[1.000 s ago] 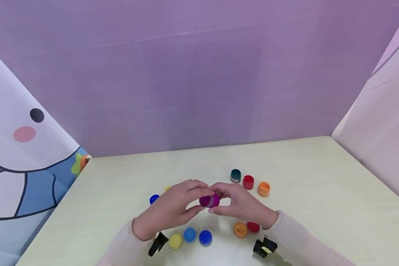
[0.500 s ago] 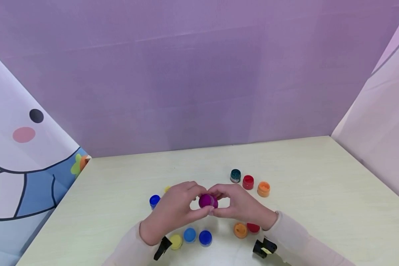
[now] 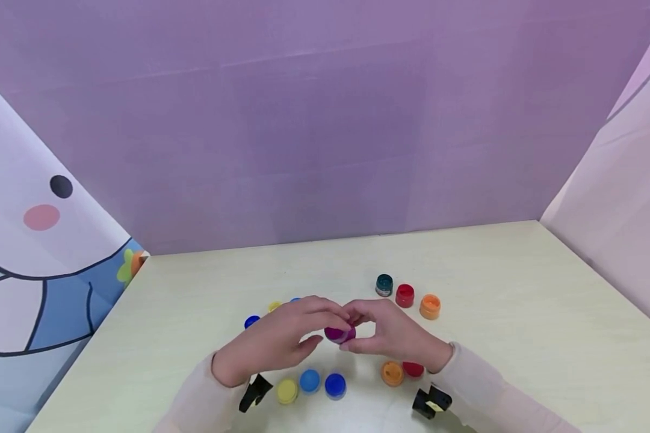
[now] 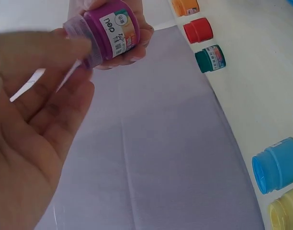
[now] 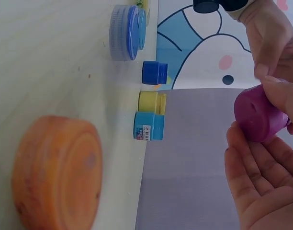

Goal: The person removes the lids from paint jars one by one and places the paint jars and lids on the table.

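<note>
A purple paint jar (image 3: 336, 334) with a clear-rimmed lid (image 4: 75, 26) is held on its side above the table. My right hand (image 3: 392, 331) grips the jar's body between thumb and fingers. The left hand (image 3: 281, 338) reaches over the lid end with fairly straight fingers, fingertips right at the lid, and its thumb stands apart from the jar in the head view. In the left wrist view the blurred left thumb (image 4: 41, 50) overlaps the lid. The jar's purple base (image 5: 252, 115) faces the right wrist camera.
Dark green (image 3: 384, 285), red (image 3: 404, 295) and orange (image 3: 430, 307) open jars stand behind the right hand. Blue (image 3: 251, 322), yellow (image 3: 274, 306) and light blue jars are partly behind the left hand. Yellow (image 3: 287, 391), light blue (image 3: 310, 381), blue (image 3: 335, 385), orange (image 3: 392, 373) and red (image 3: 413, 368) lids lie in front.
The left hand closed thumb and fingers round the lid half a second ago; now its thumb has come away and the hand has shifted left. The right hand keeps its grip on the jar.
</note>
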`<state>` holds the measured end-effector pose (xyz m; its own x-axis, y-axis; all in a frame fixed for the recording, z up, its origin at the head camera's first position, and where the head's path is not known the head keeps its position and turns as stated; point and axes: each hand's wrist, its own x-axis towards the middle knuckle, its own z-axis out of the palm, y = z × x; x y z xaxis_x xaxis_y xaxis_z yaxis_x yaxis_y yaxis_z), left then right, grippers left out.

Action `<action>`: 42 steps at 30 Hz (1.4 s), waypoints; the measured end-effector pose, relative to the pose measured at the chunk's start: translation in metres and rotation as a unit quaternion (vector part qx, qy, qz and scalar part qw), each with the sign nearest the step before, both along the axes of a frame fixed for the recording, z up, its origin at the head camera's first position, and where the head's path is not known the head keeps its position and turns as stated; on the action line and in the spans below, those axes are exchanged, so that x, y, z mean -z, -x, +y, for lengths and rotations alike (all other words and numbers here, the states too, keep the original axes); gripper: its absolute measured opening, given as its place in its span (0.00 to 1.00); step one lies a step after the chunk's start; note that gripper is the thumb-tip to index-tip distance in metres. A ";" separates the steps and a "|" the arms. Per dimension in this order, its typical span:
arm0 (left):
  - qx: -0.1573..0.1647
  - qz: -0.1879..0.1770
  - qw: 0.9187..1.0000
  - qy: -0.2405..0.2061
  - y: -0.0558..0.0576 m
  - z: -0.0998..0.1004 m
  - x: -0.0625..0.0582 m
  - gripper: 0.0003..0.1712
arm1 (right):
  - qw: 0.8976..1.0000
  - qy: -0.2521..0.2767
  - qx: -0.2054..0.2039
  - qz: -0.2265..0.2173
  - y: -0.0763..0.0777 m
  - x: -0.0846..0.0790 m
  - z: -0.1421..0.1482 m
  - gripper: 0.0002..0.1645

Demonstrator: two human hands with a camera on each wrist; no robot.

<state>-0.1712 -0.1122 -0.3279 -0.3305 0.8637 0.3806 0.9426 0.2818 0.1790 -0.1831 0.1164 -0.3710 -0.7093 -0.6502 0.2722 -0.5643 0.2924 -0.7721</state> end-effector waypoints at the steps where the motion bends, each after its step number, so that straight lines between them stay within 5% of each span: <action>1: -0.002 0.004 1.000 0.002 0.000 0.000 0.000 0.25 | 1.000 -0.001 -0.002 -0.001 0.000 0.000 0.000 0.21; 7: -0.011 0.004 1.000 0.009 0.001 0.002 -0.001 0.22 | 1.000 -0.002 -0.020 0.004 0.000 0.002 0.001 0.20; 20: -0.094 0.004 0.995 0.007 -0.004 0.010 0.000 0.14 | 1.000 -0.013 -0.019 0.020 0.002 0.004 0.001 0.21; 39: -0.207 0.032 0.978 -0.018 -0.010 0.016 0.009 0.19 | 0.999 -0.023 -0.010 0.022 0.000 0.000 -0.001 0.21; 42: -0.200 0.035 0.979 -0.013 -0.009 0.014 0.007 0.23 | 0.999 -0.023 -0.010 0.022 0.000 0.000 -0.001 0.21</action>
<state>-0.1625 -0.0978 -0.3353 -0.6127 0.6602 0.4345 0.7678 0.6274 0.1296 -0.1833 0.1157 -0.3712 -0.6849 -0.6759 0.2721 -0.6027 0.3157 -0.7329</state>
